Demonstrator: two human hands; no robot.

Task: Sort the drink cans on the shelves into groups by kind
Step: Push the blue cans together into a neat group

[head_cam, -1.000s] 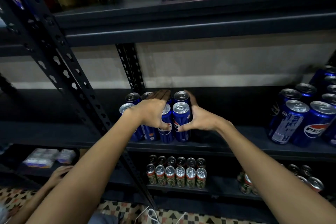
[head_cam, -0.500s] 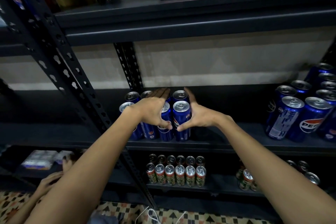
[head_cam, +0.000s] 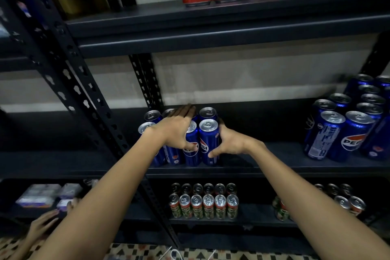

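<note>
hands (head_cam: 175,131) apparently around blue cans (head_cam: 209,141)

Wrapped packs (head_cam: 43,194) lower left of the hands, patterned floor (head_cam: 135,253) below, white cables (head_cam: 175,254) on it, another person's hand (head_cam: 43,225) far left.
</note>
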